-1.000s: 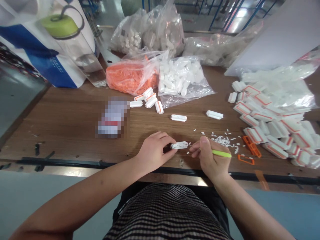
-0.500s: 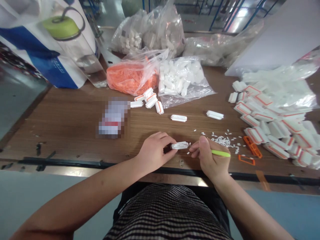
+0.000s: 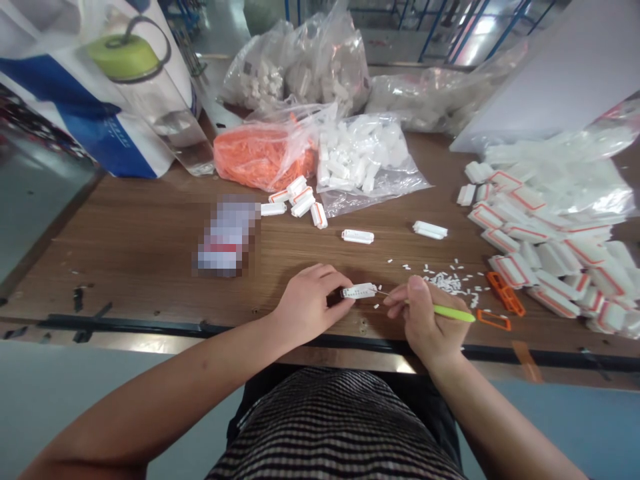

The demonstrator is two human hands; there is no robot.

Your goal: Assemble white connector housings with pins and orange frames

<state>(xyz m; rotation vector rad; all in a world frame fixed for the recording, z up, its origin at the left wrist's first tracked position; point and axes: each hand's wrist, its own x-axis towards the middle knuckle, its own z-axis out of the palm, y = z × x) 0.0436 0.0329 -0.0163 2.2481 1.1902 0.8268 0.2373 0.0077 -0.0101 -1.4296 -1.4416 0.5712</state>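
My left hand (image 3: 307, 303) pinches a small white plastic connector (image 3: 359, 291) just above the near edge of the wooden table (image 3: 140, 247). My right hand (image 3: 425, 320) grips a thin tool with a lime-green handle (image 3: 454, 312), its fine metal tip pointing left and close to the connector's right end. A scatter of tiny white bits (image 3: 447, 279) lies just beyond my right hand. Two orange clips (image 3: 504, 293) rest to its right.
A heap of white connectors with orange frames (image 3: 550, 247) fills the right side. Bags of orange parts (image 3: 260, 153) and white parts (image 3: 363, 157) sit at the back centre, loose connectors (image 3: 357, 236) in the middle, a clear bottle with a green lid (image 3: 145, 93) at back left.
My right hand and the green-handled tool have shifted slightly to the right, drawing the tip back from the connector. The left hand and connector stay put.
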